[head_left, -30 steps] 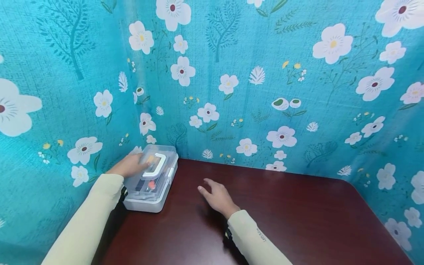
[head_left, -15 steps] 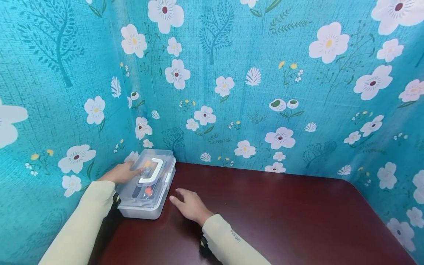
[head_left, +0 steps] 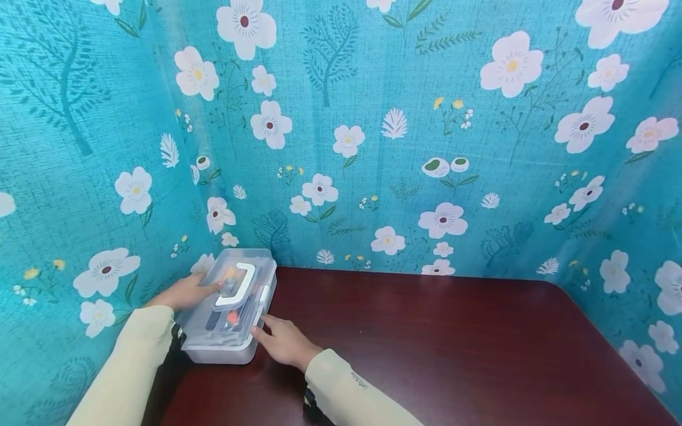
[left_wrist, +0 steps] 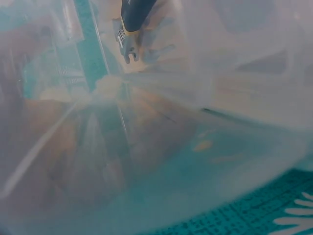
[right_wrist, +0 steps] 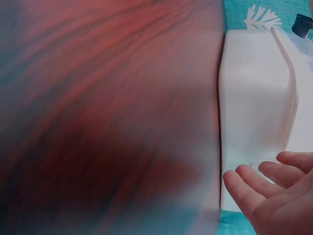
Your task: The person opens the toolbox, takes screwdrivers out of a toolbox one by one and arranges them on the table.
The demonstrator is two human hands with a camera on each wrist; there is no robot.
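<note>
A clear, lidded plastic box [head_left: 221,355] lies flat at the table's left end, with a white carrying handle [head_left: 242,287] folded down on its lid. Through the lid show an orange-red item [head_left: 232,318] and other small contents. My left hand [head_left: 186,291] rests on the lid's left edge, thumb extended towards the handle; its fingertips are hard to see. My right hand [head_left: 288,343] is at the box's right side, loosely bent fingers by the side wall [right_wrist: 254,98]. Blurred plastic fills the left wrist view, with a dark tool with a metal tip [left_wrist: 129,44] behind it.
The dark red-brown table [head_left: 426,343] extends to the right of the box. A turquoise flowered curtain [head_left: 373,177] hangs behind the table and along its left side, close to the box.
My right hand has moved left across the table to the box's right side. My left hand has shifted a little towards the lid's left edge. The box remains closed.
</note>
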